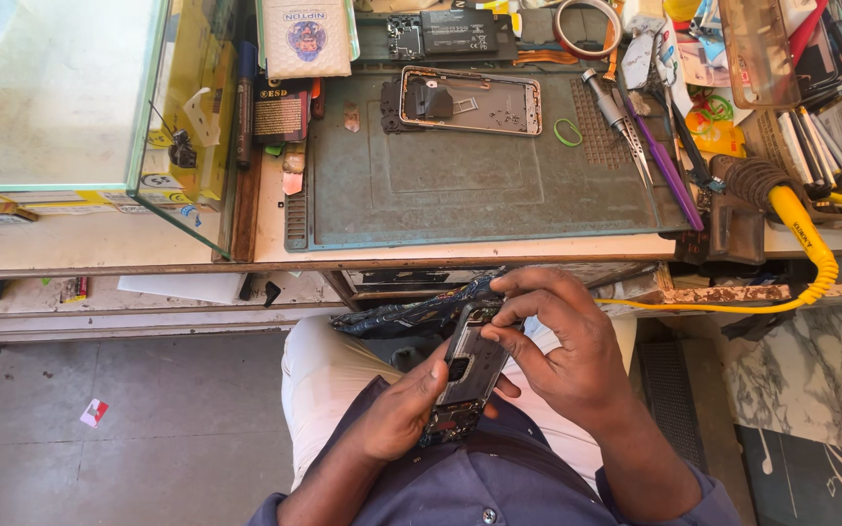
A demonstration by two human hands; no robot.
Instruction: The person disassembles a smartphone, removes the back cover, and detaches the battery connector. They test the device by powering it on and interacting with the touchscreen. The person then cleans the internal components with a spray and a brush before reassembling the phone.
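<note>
An opened phone body (467,375), its inner boards showing, is held over my lap below the bench edge. My left hand (403,409) cradles it from underneath, thumb lying across the lower half. My right hand (557,346) grips its upper end, fingertips pressing at the top edge. A dark blue patterned piece (411,314) lies just above the phone on my lap. On the grey-green work mat (479,185) lies a phone frame with a metal rim (470,100).
Tweezers (635,146), a screwdriver (604,97), a tape roll (587,27) and a green rubber ring (567,132) sit on the mat's right and back. A yellow-cabled soldering iron (782,209) rests at right. A glass case (60,97) stands at left. Below is tiled floor (148,419).
</note>
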